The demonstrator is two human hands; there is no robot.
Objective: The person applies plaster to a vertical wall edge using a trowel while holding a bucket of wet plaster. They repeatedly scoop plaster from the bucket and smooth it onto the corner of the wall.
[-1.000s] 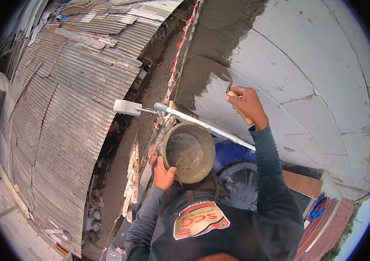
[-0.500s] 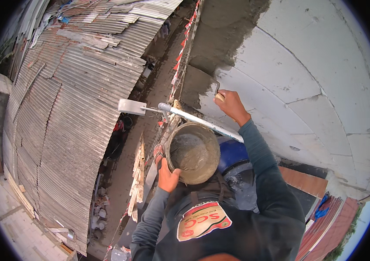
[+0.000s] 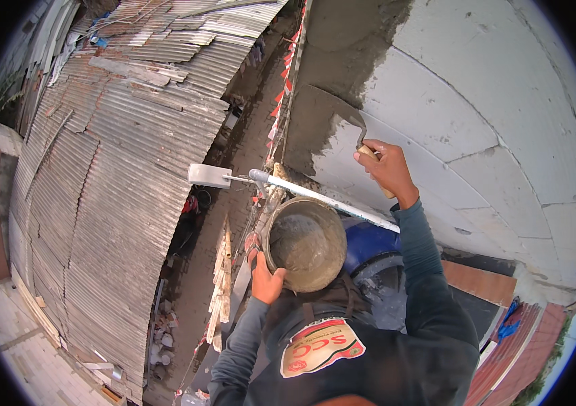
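My right hand [image 3: 393,170] is closed around the wooden handle of a trowel [image 3: 361,128]. The trowel's blade lies against wet grey mortar [image 3: 342,51] on the wall; mortar partly hides the blade's outline. My left hand [image 3: 267,281] grips the near left rim of a round, mortar-crusted bucket [image 3: 337,260], thumb toward the inside. Grey wet mix [image 3: 299,245] covers the bucket's bottom. The bucket is held in front of my waist, below the wet patch. Bare pale blocks [image 3: 437,108] make up the wall to the right of the mortar.
A white pipe [image 3: 332,201] crosses just beyond the bucket, with a white boxy fitting [image 3: 209,175] at its left end. A blue drum [image 3: 369,245] stands right of the bucket. Red-and-white tape [image 3: 280,111] runs along the drop at left, beside a corrugated roof [image 3: 112,203].
My right hand and the trowel have moved right and slightly down in the picture, with the blade now angled more. My left hand still holds the bucket; the view has shifted a little.
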